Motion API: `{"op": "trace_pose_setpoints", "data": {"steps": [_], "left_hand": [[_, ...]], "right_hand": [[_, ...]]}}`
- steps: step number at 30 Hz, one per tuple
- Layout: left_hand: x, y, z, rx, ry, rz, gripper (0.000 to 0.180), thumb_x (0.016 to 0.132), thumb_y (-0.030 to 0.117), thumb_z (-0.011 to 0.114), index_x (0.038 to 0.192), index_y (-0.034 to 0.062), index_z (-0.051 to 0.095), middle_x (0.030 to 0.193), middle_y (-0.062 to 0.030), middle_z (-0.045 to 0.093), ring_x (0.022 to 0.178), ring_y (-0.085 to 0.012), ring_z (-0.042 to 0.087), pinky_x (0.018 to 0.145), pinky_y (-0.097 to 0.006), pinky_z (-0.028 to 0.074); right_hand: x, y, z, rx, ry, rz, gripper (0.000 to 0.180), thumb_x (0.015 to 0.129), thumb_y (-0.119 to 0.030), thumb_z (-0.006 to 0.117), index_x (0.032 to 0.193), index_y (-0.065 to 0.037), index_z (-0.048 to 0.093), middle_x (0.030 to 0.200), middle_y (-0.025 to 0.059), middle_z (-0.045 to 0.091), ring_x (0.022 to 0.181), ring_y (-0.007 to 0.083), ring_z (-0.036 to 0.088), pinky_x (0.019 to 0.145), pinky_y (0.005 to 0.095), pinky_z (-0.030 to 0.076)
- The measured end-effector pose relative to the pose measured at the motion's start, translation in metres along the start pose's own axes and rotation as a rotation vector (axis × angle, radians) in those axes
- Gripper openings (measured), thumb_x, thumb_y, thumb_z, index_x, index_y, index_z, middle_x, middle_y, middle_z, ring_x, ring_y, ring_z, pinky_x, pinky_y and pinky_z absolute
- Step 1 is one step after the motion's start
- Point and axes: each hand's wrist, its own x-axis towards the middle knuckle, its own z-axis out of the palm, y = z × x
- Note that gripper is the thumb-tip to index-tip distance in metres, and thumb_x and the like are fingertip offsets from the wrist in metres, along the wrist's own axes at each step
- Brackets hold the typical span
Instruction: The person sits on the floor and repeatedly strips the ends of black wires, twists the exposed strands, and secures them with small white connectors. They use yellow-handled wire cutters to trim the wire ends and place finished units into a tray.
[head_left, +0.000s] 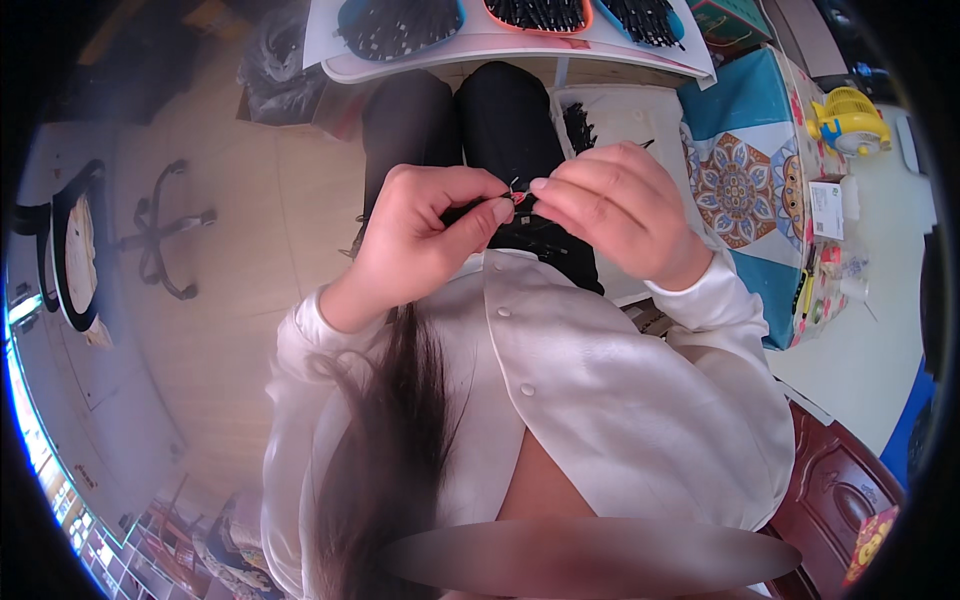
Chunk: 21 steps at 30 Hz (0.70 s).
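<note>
Black small part (470, 212), red-tipped, sits pinched in left hand (425, 240) grip over the lap; right hand (615, 205) fingertips press together on its tip, steadying it close for fine work. Trays (400, 25) of black pieces lie on the table (520, 48) ahead, within reach.

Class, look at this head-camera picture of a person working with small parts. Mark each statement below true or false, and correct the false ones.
1. Both hands meet on a small dark part. True.
2. The left hand rests flat on the floor. False: it pinches the part above the lap.
3. Trays of dark pieces sit on the white table. True.
4. The office chair is at the person's right. False: it is at the left.
5. The right hand holds a yellow toy. False: the toy stands apart.
</note>
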Motion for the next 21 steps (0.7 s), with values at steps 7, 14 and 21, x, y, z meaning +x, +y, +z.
{"op": "trace_pose_setpoints", "data": {"steps": [7,14,21], "left_hand": [[-0.002,0.002,-0.001,0.007,-0.105,-0.008,0.009,0.088,0.002,0.063,0.088,-0.0067,0.065,0.065,-0.0056,0.059,0.054,-0.0078,0.05,0.049,-0.023,0.039],[-0.001,-0.003,0.015,0.793,0.002,0.619,0.014,0.074,-0.006,0.065,0.087,-0.0045,0.064,0.064,-0.0147,0.056,0.053,-0.0302,0.056,0.05,-0.033,0.045],[0.002,-0.004,0.001,0.097,-0.118,0.078,0.007,0.088,0.0,0.061,0.087,-0.0068,0.064,0.069,-0.0067,0.06,0.054,-0.0105,0.052,0.049,-0.023,0.04]], "right_hand": [[0.0,-0.001,0.004,-0.034,0.019,-0.085,0.022,0.072,-0.006,0.073,0.092,-0.001,0.065,0.087,0.0069,0.061,0.074,0.0209,0.06,0.058,0.0298,0.046],[-0.002,-0.009,-0.008,0.868,-0.33,0.859,0.011,0.085,-0.01,0.069,0.088,-0.001,0.062,0.081,0.0037,0.058,0.074,0.0118,0.056,0.061,0.0244,0.046],[-0.002,0.001,-0.012,0.642,-0.234,0.611,0.017,0.084,-0.015,0.07,0.094,-0.001,0.065,0.086,0.0063,0.062,0.078,0.0174,0.06,0.065,0.0263,0.048]]}}
